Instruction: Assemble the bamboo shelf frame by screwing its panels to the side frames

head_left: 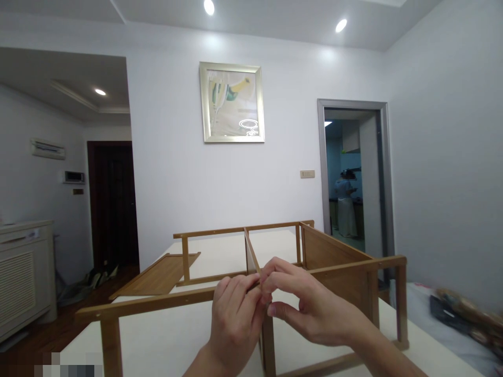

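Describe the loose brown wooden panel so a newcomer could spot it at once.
Below the framed picture, find the white table with the wooden frame on it. At the table's left edge, beyond the frame's near rail, is the loose panel. Unlike the upright panel in the frame's right part, it lies flat.

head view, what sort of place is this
Probably a home, perhaps its living or dining area: a framed picture hangs on the wall, a dark door stands at left, and a doorway opens onto what looks like a kitchen.
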`<state>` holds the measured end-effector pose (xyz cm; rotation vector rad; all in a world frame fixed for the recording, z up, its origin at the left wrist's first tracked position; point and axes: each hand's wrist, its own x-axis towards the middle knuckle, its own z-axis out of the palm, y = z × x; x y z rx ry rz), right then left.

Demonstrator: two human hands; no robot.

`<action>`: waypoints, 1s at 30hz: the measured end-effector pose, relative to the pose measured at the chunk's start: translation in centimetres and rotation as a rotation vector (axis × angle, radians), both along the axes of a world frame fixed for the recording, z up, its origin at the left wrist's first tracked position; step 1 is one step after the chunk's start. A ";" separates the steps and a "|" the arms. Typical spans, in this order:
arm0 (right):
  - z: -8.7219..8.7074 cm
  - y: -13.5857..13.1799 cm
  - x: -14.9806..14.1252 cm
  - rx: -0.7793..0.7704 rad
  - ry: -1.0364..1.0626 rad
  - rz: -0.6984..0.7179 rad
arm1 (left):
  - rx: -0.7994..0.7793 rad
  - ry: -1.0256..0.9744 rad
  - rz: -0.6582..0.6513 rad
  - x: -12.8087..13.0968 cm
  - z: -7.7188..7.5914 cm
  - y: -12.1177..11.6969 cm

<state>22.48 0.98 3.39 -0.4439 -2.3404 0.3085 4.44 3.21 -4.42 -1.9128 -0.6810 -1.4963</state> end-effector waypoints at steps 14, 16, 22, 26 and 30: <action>-5.4 -0.5 -0.9 0.423 0.389 -0.177 | 0.031 0.014 0.012 -0.1 0.0 0.0; -6.0 -0.6 -1.4 0.456 0.437 -0.211 | 0.034 0.020 0.018 -0.1 0.1 0.0; -6.7 -1.0 -1.5 0.511 0.454 -0.222 | 0.044 0.033 0.034 -0.2 0.2 -0.1; -6.6 -1.0 -1.0 0.527 0.373 -0.204 | 0.045 0.035 0.038 -0.2 0.2 0.0; -6.6 -0.7 -0.8 0.551 0.354 -0.201 | 0.047 0.037 0.037 -0.2 0.1 0.1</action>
